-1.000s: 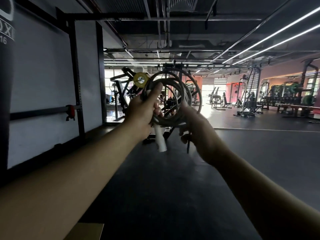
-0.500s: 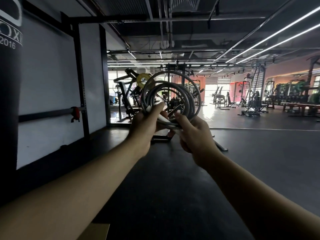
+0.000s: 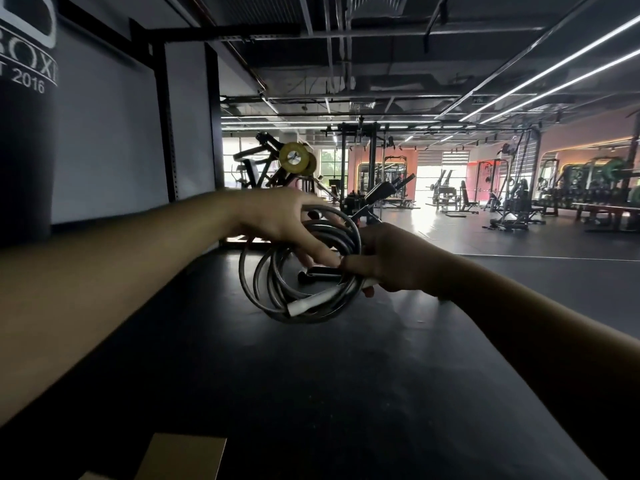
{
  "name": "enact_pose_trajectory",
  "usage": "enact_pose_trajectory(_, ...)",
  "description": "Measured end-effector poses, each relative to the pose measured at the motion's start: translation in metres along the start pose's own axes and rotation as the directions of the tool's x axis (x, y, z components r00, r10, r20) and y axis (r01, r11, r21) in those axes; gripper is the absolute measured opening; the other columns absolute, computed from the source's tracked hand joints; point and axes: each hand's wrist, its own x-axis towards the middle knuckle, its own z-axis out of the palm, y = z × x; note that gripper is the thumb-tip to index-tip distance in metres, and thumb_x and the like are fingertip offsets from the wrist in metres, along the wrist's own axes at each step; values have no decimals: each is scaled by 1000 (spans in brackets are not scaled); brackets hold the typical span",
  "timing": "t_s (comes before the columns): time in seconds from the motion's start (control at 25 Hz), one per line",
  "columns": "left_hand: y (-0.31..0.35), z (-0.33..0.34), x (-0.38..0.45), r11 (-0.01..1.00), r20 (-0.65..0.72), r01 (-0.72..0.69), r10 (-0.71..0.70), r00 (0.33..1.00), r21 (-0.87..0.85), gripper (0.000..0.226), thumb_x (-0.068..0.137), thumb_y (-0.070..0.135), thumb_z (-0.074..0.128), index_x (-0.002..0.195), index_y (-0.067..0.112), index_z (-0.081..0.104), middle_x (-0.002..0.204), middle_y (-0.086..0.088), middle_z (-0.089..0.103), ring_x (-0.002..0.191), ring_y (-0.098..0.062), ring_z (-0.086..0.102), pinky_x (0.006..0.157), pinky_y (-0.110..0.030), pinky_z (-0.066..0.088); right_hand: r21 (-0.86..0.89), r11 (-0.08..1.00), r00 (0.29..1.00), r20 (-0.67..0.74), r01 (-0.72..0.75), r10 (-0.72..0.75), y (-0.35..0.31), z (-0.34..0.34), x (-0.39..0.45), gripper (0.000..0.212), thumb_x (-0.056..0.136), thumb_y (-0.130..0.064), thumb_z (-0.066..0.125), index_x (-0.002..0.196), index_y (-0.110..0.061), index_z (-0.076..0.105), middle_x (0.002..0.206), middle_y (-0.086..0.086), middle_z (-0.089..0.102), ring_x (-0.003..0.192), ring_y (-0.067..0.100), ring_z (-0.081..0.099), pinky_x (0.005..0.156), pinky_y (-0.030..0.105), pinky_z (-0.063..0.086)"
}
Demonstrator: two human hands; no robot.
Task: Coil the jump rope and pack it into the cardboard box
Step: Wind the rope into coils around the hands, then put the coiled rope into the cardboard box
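Both hands hold one coiled grey jump rope [image 3: 277, 282] in the air above the dark gym floor [image 3: 311, 375].

The left hand [image 3: 280, 223] curls its fingers over the top of the loops, and the right hand [image 3: 391, 261] pinches the bundle with a white handle [image 3: 311, 302] at its lower edge (second handle not clear). One flap of the brown cardboard box [image 3: 180, 457] shows at the bottom edge, its inside out of view. Open floor lies between the box and the distant weight machines [image 3: 374, 188].
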Motion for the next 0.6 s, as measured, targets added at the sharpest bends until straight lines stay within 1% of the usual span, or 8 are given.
enact_pose_trajectory(0.04,-8,8,2,999,-11,5,-5,1000,-41,51,73,22,89,117,12,66,92,-3,77,73,-21,75,72,-37,64,-7,1000,1000,-2,9,-9,-1,5,4,9,96,-22,67,89,-17,70,63,-3,66,45,3,58,41,9,39)
enact_pose_trajectory(0.12,-35,22,-2,984,-113,25,-46,992,-175,45,73,25,89,108,5,68,66,-3,68,48,-17,60,58,-39,61,14,1000,999,-47,-18,19,1,19,12,11,92,-27,72,82,-24,72,63,-2,65,46,11,55,40,16,39)
enact_pose_trajectory(0.2,-64,32,-15,947,-217,21,-95,971,-320,41,74,27,88,105,8,69,54,1,57,43,-13,47,49,-30,49,101,992,995,-68,-72,79,1,39,20,15,89,-27,76,82,-14,76,63,7,61,46,18,46,37,23,35)
enact_pose_trajectory(0.28,-90,40,-34,897,-273,21,-156,949,-441,36,77,23,86,107,7,71,57,2,59,49,-13,48,52,-29,49,183,977,989,-75,-113,129,-2,62,31,22,87,-27,78,84,-5,77,62,11,56,45,19,41,36,23,33)
enact_pose_trajectory(0.36,-116,45,-54,834,-300,-6,-192,934,-552,39,80,19,82,114,3,71,73,-4,69,62,-18,56,63,-37,58,216,968,984,-90,-128,150,-6,87,42,23,86,-30,79,81,-7,77,58,11,56,44,16,44,36,23,37)
enact_pose_trajectory(0.44,-144,49,-75,810,-345,-14,-234,909,-586,37,83,21,80,115,6,70,87,-9,74,63,-19,60,69,-41,60,257,958,987,-64,-124,145,-12,119,54,20,86,-30,79,80,-12,75,64,19,66,47,17,49,38,23,40)
enact_pose_trajectory(0.52,-173,54,-93,832,-431,-11,-275,859,-554,33,86,28,76,110,6,70,85,-13,74,49,-15,58,57,-33,57,314,942,992,-1,-122,129,-17,156,64,18,89,-28,76,74,-19,71,72,17,73,49,16,52,39,23,39)
enact_pose_trajectory(0.6,-206,62,-112,845,-482,23,-328,813,-535,34,91,32,71,107,2,68,76,-13,68,43,-12,59,44,-25,51,334,935,993,45,-120,111,-23,197,75,24,91,-25,74,69,-23,68,67,9,71,48,15,52,38,22,38)
